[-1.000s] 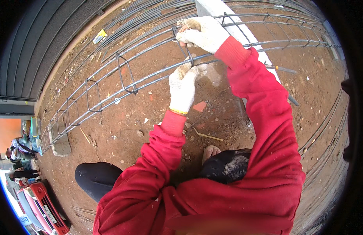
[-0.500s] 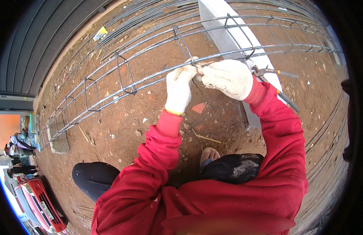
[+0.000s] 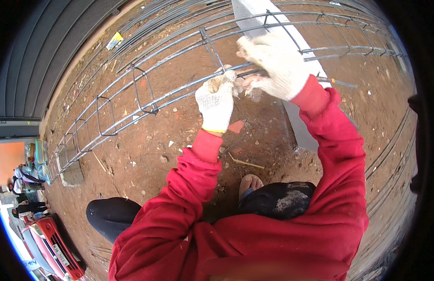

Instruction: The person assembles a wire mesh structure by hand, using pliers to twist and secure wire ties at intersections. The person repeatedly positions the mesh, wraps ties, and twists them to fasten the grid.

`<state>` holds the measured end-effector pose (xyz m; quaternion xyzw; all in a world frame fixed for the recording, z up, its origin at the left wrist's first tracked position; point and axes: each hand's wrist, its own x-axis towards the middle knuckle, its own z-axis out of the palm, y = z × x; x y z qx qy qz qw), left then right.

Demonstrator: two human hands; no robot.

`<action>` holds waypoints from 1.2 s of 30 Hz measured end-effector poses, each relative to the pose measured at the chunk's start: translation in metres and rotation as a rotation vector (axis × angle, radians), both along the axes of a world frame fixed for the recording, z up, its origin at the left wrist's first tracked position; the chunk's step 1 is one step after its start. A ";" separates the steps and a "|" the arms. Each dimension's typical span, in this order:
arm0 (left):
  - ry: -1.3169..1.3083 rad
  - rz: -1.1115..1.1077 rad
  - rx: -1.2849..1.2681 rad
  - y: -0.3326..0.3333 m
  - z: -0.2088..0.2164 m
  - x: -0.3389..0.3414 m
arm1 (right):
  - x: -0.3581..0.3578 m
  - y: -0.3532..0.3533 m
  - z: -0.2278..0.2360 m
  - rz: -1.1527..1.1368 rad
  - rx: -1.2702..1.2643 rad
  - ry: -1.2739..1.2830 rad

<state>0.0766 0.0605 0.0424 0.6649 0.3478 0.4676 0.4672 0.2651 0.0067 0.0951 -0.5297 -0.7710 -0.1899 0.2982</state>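
- While the left hand (image 3: 215,104) sits at the middle of the frame, its gloved fingers are narrow, closed at the lower bars of the long steel cage (image 3: 156,111) by the foot of a square ring (image 3: 213,50); whether they also pinch a wire, I cannot tell.
- Just right of it, the right hand (image 3: 280,65) is turned with its fingers wide, the thumb low and near the left fingertips, the other fingers raised toward the upper bars (its glove is a little blurred); whether anything thin lies in it, I cannot tell.
- The cage curves from the left edge, across the middle, to the upper right of the frame, with rings spaced along it.
- Behind the right hand, a pale concrete beam (image 3: 303,129) slants from the top of the frame down to right of centre, under the cage.
- Right of the right wrist, a tool handle (image 3: 343,84) with an orange band shows.
- At upper left, loose bars (image 3: 165,27) lie on the brown dirt (image 3: 146,164), near a yellow wrapper (image 3: 115,40).
- Below the left hand are a reddish brick piece (image 3: 236,126) and a thin stick (image 3: 247,163).
- A red car (image 3: 62,246) stands at lower left.
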 end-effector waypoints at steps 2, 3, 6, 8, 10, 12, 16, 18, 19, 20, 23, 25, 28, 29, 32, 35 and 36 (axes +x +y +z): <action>0.005 0.023 -0.018 -0.001 -0.001 0.002 | -0.009 0.008 -0.002 -0.069 -0.164 -0.079; -0.045 0.021 -0.091 -0.001 -0.002 0.003 | -0.012 0.011 -0.002 -0.068 -0.220 -0.133; 0.031 0.068 -0.042 -0.003 -0.001 0.004 | -0.016 0.023 -0.005 -0.081 -0.138 -0.254; 0.118 0.111 0.047 -0.004 -0.001 0.002 | -0.014 0.029 -0.008 -0.084 -0.091 -0.305; 0.267 0.143 0.292 -0.003 -0.001 0.000 | -0.013 0.033 -0.012 -0.046 -0.052 -0.338; 0.403 0.165 0.473 -0.001 -0.003 -0.002 | -0.015 0.038 -0.016 -0.042 -0.073 -0.318; 0.552 0.177 0.644 0.004 -0.007 -0.005 | -0.025 0.043 -0.012 -0.074 -0.218 -0.203; 0.582 0.180 0.689 0.005 -0.009 -0.006 | -0.025 0.045 -0.001 -0.117 -0.409 -0.003; 0.600 0.185 0.701 0.004 -0.009 -0.007 | -0.023 0.046 0.005 -0.126 -0.606 0.085; 0.618 0.190 0.713 0.004 -0.009 -0.006 | -0.015 0.047 0.014 -0.020 -0.726 0.206; 0.527 0.199 0.543 0.001 -0.009 -0.003 | 0.007 0.062 0.030 0.230 -1.041 0.445; 0.424 0.215 0.459 0.001 -0.010 0.000 | 0.009 0.074 0.024 0.105 -0.960 0.442; 0.449 0.243 0.462 0.001 -0.011 0.002 | -0.003 0.093 0.009 0.054 -0.919 0.510; 0.494 0.249 0.485 0.001 -0.011 0.002 | -0.008 0.095 0.005 0.030 -0.910 0.534; 0.545 0.247 0.521 0.000 -0.008 0.001 | -0.016 0.092 0.002 -0.041 -0.864 0.591; 0.402 0.169 0.239 -0.002 -0.002 0.000 | -0.017 0.081 0.002 -0.126 -0.827 0.689; 0.385 0.157 0.213 -0.002 0.000 -0.001 | -0.016 0.079 0.002 -0.046 -0.820 0.736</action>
